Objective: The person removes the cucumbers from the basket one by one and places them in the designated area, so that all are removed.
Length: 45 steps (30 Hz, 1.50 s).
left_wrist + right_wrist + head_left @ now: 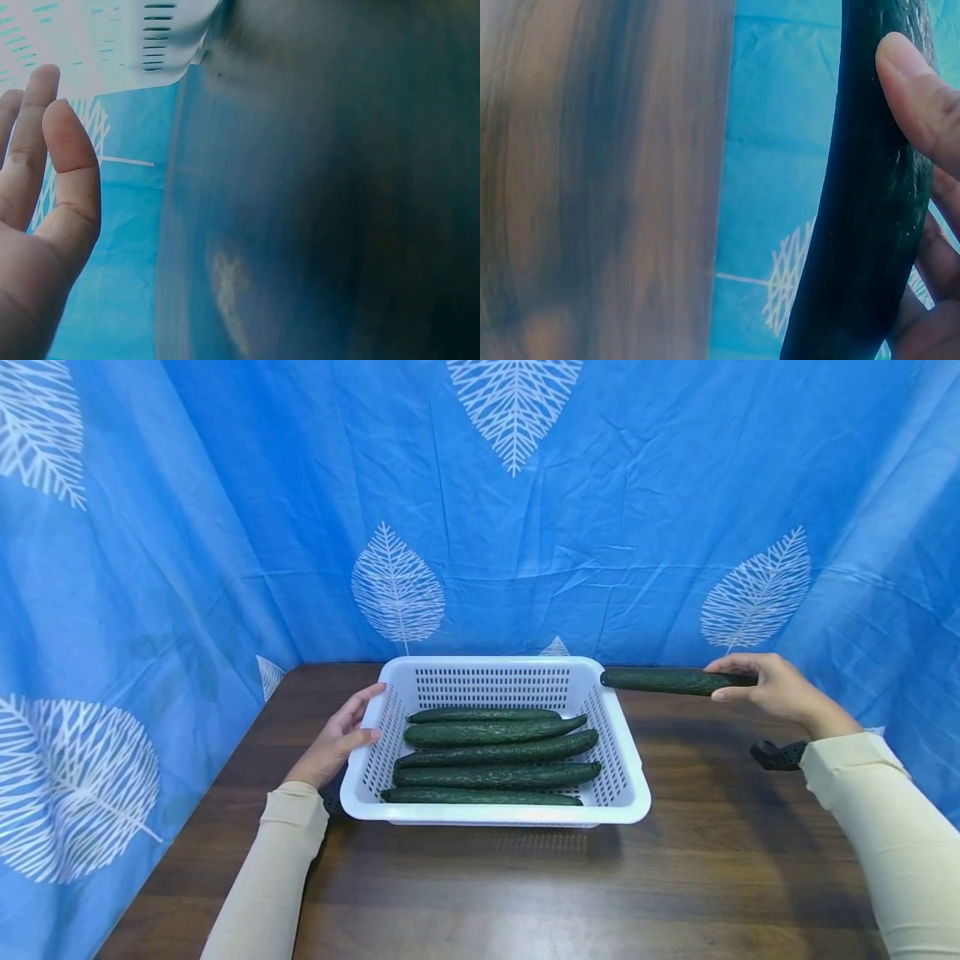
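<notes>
- Right grip (772,687) pinches one cucumber (652,681) near its end; its far tip is by the basket's (495,813) right rim.
- Left grip (337,739), loose, touches the left rim.
- Best keep the cucumber level, the basket still.

We see the left hand (41,244) along the left side of the view, its thumb and two fingers pointing up beyond the desk's edge, the thumb slightly bent. Behind the fingertips, we find a white slotted basket (124,41), one corner reaching across the desk's edge; we cannot tell whether the hand touches it. Past that edge we see a blue cloth (116,255) with a white leaf print (97,124), partly covered by the thumb. The desk (315,172) fills the rest, dark and blurred, with a pale bright patch (229,292) near its edge, well below the basket.
</notes>
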Each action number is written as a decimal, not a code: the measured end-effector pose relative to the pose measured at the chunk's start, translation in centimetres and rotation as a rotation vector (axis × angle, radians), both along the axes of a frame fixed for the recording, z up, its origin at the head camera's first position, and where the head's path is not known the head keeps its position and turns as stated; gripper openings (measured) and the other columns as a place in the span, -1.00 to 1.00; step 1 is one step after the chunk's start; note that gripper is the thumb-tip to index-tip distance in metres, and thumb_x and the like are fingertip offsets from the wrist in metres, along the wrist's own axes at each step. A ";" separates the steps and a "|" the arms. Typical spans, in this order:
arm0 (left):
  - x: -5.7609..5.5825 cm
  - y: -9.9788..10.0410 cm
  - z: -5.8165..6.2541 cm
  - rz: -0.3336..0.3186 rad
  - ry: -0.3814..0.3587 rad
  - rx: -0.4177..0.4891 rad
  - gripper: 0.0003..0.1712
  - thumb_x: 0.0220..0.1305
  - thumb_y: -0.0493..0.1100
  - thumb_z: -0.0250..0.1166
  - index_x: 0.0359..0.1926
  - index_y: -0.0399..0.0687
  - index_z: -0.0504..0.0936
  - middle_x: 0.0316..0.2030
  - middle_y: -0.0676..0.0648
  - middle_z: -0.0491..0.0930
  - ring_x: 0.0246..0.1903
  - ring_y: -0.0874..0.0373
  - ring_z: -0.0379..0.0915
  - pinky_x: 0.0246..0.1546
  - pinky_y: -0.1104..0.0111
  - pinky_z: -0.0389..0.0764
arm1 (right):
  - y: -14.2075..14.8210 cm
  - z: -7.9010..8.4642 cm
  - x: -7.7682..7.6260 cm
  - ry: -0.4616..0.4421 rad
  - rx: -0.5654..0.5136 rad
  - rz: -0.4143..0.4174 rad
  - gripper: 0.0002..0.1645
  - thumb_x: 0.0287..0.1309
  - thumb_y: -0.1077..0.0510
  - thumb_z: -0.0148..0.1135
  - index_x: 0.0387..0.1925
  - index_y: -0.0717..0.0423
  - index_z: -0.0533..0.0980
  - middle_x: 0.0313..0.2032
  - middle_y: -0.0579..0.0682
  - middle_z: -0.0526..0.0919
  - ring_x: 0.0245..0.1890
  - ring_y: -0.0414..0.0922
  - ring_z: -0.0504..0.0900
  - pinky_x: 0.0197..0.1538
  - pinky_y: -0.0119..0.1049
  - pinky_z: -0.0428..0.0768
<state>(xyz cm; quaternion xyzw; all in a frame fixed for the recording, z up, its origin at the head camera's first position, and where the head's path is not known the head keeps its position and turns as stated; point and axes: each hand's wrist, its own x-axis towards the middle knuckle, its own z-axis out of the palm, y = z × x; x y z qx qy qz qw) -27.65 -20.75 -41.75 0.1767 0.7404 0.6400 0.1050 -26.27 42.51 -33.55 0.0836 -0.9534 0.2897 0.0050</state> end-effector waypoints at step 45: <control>0.0 0.0 0.0 0.027 -0.017 -0.002 -0.07 0.44 -0.14 0.16 0.73 0.01 0.00 0.66 -0.34 0.06 0.54 -0.46 0.10 0.35 -0.50 0.30 | -1.5 -7.6 0.0 -0.070 -0.096 -0.022 -0.51 0.31 0.36 0.45 0.21 0.49 0.58 0.20 0.54 0.59 0.25 0.45 0.50 0.28 0.47 0.45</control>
